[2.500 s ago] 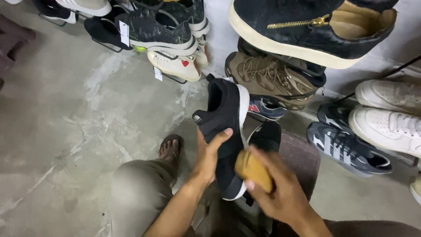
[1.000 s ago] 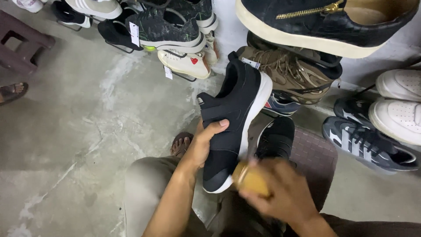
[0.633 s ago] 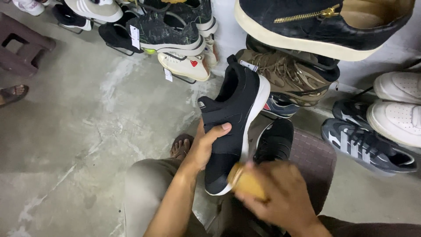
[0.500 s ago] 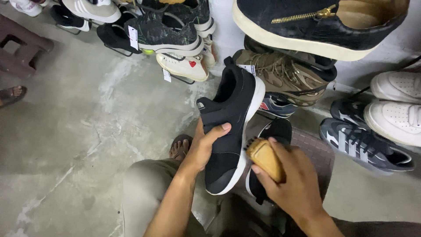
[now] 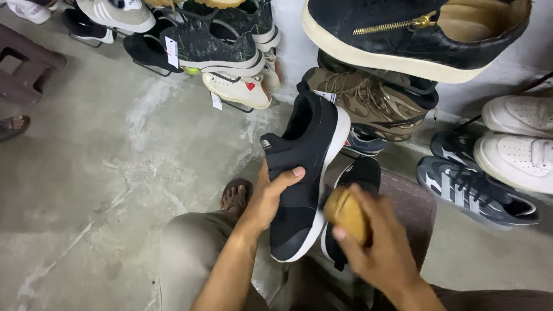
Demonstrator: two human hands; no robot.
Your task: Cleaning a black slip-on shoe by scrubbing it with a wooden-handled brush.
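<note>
My left hand (image 5: 269,196) grips a black slip-on sneaker with a white sole (image 5: 305,167), holding it up with the toe pointing down toward me. A tan wooden brush (image 5: 347,212) sits in my right hand (image 5: 380,247), pressed against the white sole edge near the toe. Behind the held shoe, a second black shoe (image 5: 360,175) rests on a dark woven stool (image 5: 412,207). My knee in olive trousers (image 5: 190,253) and my sandalled foot (image 5: 235,196) show below.
Rows of sneakers line the wall: a black zip shoe (image 5: 415,34), a brown laced shoe (image 5: 368,101), white shoes (image 5: 518,138), a grey-and-black pair (image 5: 478,190), and black and white shoes on racks (image 5: 213,52). A brown stool (image 5: 26,72) stands at left on the concrete floor (image 5: 103,173).
My right hand has moved the brush back and forth along the white sole near the toe. The left hand has kept the shoe steady, with small shifts.
</note>
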